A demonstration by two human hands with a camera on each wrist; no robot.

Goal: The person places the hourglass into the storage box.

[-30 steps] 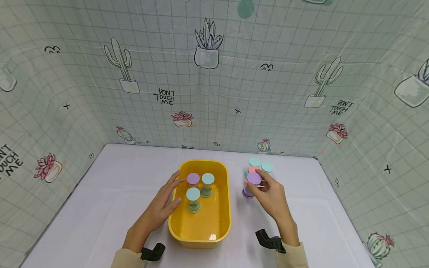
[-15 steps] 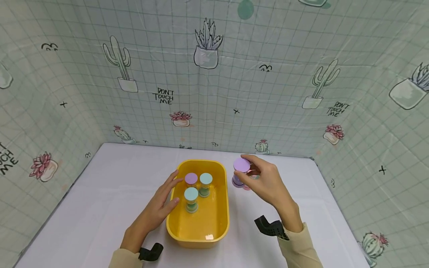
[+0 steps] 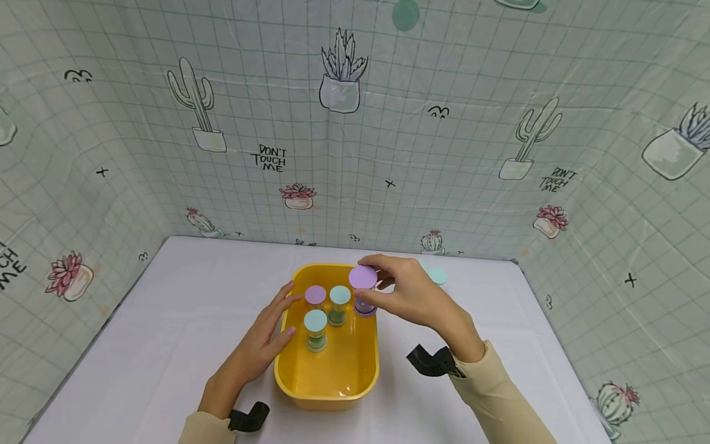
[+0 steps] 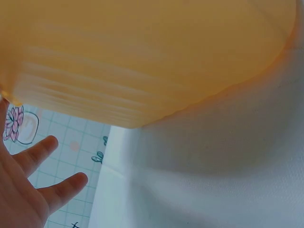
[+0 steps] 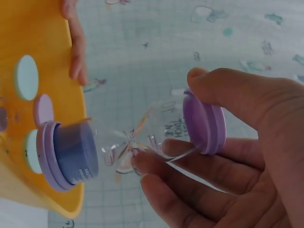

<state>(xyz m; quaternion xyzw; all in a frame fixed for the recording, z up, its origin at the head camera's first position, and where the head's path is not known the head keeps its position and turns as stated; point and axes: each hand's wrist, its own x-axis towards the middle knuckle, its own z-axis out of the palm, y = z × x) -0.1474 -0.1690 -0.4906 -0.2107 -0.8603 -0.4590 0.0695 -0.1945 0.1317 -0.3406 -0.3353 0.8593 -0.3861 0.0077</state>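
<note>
A sand timer with purple end caps [image 3: 363, 277] is pinched by its top cap in my right hand [image 3: 415, 295], over the right rim of a yellow tub [image 3: 326, 401]. In the right wrist view the clear glass of this sand timer [image 5: 76, 147] shows dark purple sand in the far bulb. Inside the tub stand a purple-capped sand timer [image 3: 315, 295] and two light-blue-capped ones, one farther back [image 3: 340, 296] and one nearer [image 3: 315, 322]. My left hand [image 3: 256, 346] rests at the tub's left rim, its fingers spread; two of them [image 4: 66, 190] extend beside the wall.
Behind my right hand, a light-blue cap [image 3: 437, 275] of another sand timer peeks out; my hand hides what stands near it. The white tabletop [image 3: 138, 345] ends at a cactus-print cloth [image 3: 355, 154] at the back and sides.
My right hand has lifted the purple sand timer from the group at the right and carried it left to the tub's right rim. The left hand stays at the left rim.
</note>
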